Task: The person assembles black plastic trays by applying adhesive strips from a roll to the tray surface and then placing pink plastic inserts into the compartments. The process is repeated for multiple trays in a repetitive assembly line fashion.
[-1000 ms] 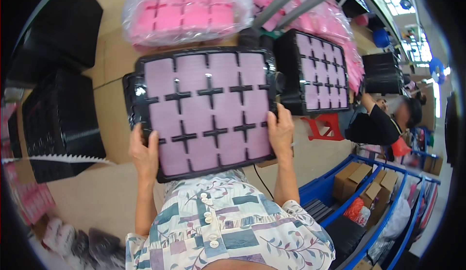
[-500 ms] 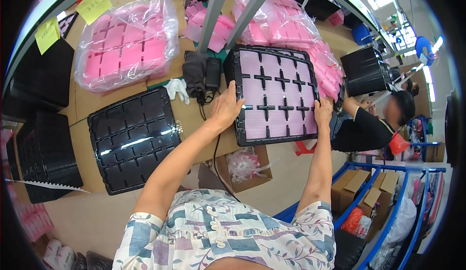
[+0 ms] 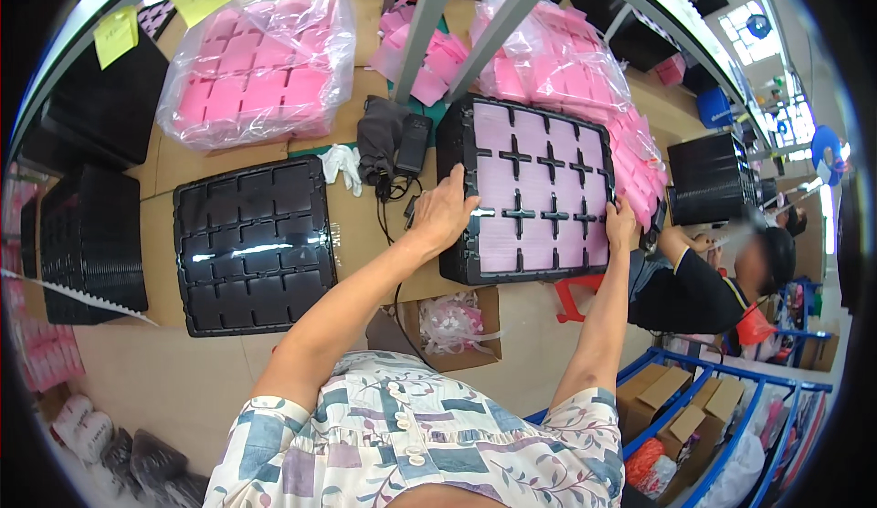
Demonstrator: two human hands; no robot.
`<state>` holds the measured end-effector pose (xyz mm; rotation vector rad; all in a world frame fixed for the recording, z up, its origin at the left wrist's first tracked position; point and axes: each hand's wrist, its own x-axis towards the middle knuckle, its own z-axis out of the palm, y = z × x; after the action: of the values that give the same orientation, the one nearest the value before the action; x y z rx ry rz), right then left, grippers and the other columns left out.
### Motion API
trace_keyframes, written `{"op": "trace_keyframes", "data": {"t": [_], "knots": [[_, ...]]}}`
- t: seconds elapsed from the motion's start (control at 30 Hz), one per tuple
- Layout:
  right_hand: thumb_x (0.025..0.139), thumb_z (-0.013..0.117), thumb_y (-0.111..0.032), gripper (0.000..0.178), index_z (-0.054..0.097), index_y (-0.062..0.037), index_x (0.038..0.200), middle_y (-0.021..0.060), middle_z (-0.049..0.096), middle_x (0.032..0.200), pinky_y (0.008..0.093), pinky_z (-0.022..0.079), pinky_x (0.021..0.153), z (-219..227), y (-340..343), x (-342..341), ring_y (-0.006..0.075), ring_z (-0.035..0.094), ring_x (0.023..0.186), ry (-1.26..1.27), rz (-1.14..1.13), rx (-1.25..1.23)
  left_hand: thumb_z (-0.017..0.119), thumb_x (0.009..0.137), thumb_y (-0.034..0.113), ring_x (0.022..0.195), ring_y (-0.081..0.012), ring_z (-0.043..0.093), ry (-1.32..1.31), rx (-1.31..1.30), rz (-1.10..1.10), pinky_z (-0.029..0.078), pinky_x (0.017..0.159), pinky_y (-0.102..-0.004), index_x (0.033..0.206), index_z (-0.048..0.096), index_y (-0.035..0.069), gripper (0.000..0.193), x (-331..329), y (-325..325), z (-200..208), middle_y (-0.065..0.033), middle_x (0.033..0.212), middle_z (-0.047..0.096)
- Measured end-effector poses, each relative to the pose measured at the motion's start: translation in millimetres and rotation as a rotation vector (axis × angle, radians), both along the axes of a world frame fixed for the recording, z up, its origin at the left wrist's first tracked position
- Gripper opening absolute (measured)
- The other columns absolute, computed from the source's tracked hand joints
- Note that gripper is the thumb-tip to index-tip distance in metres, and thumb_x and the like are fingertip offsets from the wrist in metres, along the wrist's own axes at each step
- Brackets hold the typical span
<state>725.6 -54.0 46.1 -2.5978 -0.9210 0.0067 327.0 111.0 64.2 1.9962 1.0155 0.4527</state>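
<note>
A black plastic tray [image 3: 539,277] with cross-shaped ribs and light purple-pink sheets [image 3: 539,188] in its compartments lies on top of a stack of black trays. My left hand [image 3: 445,206] grips its left rim, fingers over the edge and thumb toward the inside. On the opposite rim my right hand [image 3: 621,225] is closed, with its thumb on top; its other fingers are partly hidden. A second black tray [image 3: 256,248], glossy and with similar ribs, lies on the table to the left. White gloves [image 3: 342,169] and a dark pouch [image 3: 379,138] lie between the two trays.
Pink pieces in clear plastic bags [image 3: 260,69] lie at the back. Stacked black trays stand at far left [image 3: 96,243] and right [image 3: 713,174]. Grey metal posts [image 3: 425,28] rise behind my tray. A carton [image 3: 461,325] sits below the table edge; a person [image 3: 699,275] sits at right.
The view has shifted slightly, so most things appear a little farther right. Both hands stay on the rims of the same tray; the right hand sits slightly lower along its edge.
</note>
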Motion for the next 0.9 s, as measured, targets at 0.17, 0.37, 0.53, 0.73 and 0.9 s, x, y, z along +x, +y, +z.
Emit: {"op": "trace_keyframes", "data": {"t": [0.17,0.37,0.53,0.73,0.9], "knots": [[0.088,0.062,-0.022,0.041,0.061,-0.0029,0.124,0.0232,0.068,0.112,0.043,0.047,0.094,6,14,-4,0.0375,0.064,0.106,-0.016,-0.017,0.036,0.061,0.091,0.025,0.089,-0.0469,0.065,-0.064,-0.085,0.072,0.05,0.078,-0.0532,0.138,0.032,-0.003,0.062,5,0,-4,-0.0298,0.093,0.066],[0.087,0.063,-0.022,0.038,0.063,-0.0004,0.118,0.0234,0.068,0.101,0.0416,0.048,0.09,0,21,12,0.0357,0.065,0.099,-0.064,0.013,-0.024,0.06,0.091,0.027,0.086,-0.0483,0.064,-0.075,-0.114,0.114,0.049,0.077,-0.0544,0.136,0.034,0.001,0.058,5,-5,-2,-0.0293,0.086,0.066],[0.086,0.063,-0.023,0.038,0.063,-0.0009,0.117,0.0222,0.069,0.103,0.0396,0.049,0.088,-5,1,14,0.0324,0.067,0.099,0.002,0.018,-0.01,0.061,0.091,0.027,0.084,-0.0487,0.064,-0.133,-0.146,0.152,0.049,0.078,-0.0553,0.137,0.034,0.004,0.058,-2,-18,-12,-0.0294,0.085,0.066],[0.086,0.063,-0.024,0.039,0.062,-0.0011,0.118,0.0218,0.069,0.107,0.0394,0.049,0.09,5,-13,2,0.0323,0.066,0.102,0.049,0.03,0.003,0.063,0.089,0.029,0.083,-0.0474,0.064,-0.171,-0.287,0.162,0.049,0.078,-0.0531,0.137,0.038,0.009,0.057,-4,-19,-13,-0.0277,0.082,0.066],[0.086,0.064,-0.024,0.041,0.061,0.0,0.119,0.0238,0.067,0.111,0.0403,0.048,0.093,11,5,-5,0.0335,0.065,0.106,0.083,-0.004,-0.013,0.068,0.085,0.027,0.07,-0.0316,0.063,-0.183,-0.298,0.23,0.048,0.07,-0.0437,0.133,0.046,0.008,0.056,8,1,-14,-0.0145,0.072,0.061]]}}
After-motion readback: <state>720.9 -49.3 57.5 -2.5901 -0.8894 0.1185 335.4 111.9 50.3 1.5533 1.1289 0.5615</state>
